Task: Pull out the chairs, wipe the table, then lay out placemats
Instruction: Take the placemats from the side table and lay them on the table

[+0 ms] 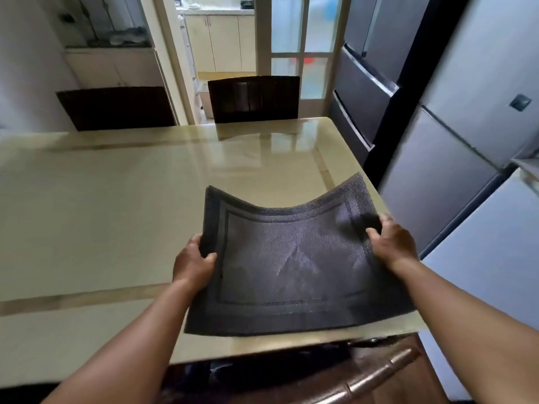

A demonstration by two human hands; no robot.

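Observation:
A dark grey woven placemat [288, 263] with a framed border sags in the middle above the near right corner of the glossy beige table [96, 205]. Its left edge looks several layers thick, so it may be a stack. My left hand [194, 260] is shut on its left edge. My right hand [392, 243] grips its right edge. The mat's near edge rests on the tabletop by the table's front rim. Two dark wooden chairs stand at the far side, one at the left [116, 107] and one at the middle [253, 99].
A brown chair back [376, 377] sits just below the table's near edge. Grey refrigerators [455, 158] stand close along the table's right side. An open doorway [221, 42] leads to a kitchen behind the far chairs.

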